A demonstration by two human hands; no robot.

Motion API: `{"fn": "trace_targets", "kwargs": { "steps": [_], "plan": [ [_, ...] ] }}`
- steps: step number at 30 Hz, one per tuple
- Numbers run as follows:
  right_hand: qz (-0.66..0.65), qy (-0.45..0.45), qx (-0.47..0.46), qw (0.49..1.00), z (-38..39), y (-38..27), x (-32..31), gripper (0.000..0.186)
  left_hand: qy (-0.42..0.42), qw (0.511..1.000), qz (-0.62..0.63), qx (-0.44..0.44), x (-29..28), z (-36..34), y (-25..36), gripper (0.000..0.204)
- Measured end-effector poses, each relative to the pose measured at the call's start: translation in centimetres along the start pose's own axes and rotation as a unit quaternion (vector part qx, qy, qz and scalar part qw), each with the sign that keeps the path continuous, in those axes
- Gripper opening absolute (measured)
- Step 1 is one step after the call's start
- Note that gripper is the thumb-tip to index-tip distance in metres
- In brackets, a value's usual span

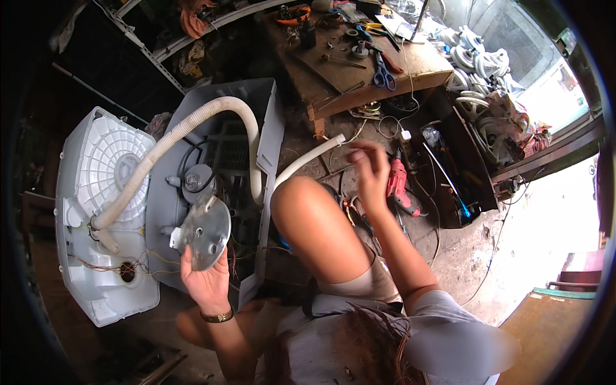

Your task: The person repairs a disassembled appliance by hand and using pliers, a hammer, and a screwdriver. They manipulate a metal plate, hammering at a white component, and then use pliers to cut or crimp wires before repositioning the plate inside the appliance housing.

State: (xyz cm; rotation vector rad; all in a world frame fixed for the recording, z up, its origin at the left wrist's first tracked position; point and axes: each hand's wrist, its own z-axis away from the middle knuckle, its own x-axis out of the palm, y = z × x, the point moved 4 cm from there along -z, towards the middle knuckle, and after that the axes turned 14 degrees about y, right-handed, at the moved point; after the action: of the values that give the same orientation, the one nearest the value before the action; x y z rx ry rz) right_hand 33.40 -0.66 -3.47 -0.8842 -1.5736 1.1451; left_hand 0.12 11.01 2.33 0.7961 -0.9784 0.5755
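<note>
Where the head view looks down on a seated person, two hands show. Left hand (206,277), wearing one wristband (217,316), is closed about the lower edge of one round grey metal plate (204,231); several small holes pierce the plate's face, their exact count hard to make out. Right hand (371,172) is raised beyond the bent knee, fingers curled and partly blurred; whether anything small is pinched between them cannot be told.

Plate sits just in front of one grey appliance housing (266,128) lying on its side, with dark parts inside it too dim to read. One ribbed cream hose (192,122) arches across the housing; its far end (321,149) reappears beside the knee, the stretch between hidden. One white ribbed base panel (106,167) lies to the left, thin wires trailing at its lower part.

One red power drill (398,186) lies near the right hand, partly covered by it. One wooden bench (410,67) above carries one pair of blue-handled scissors (384,76) among small tools too crowded to count. White coiled parts (478,61) heap at upper right, number unclear.
</note>
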Motion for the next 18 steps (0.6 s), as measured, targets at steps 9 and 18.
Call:
{"fn": "trace_targets", "kwargs": {
  "steps": [9,18],
  "plan": [
    [0.716,-0.323,-0.058,0.616,7.4,32.3,-18.4,0.05,0.1,0.995,0.0,-0.001,4.5,-4.4,-3.3,0.044],
    [0.793,-0.277,-0.132,0.527,7.3,33.5,-13.8,0.024,0.163,0.976,0.112,-0.092,7.1,-4.2,-3.4,0.042]
  ]
}}
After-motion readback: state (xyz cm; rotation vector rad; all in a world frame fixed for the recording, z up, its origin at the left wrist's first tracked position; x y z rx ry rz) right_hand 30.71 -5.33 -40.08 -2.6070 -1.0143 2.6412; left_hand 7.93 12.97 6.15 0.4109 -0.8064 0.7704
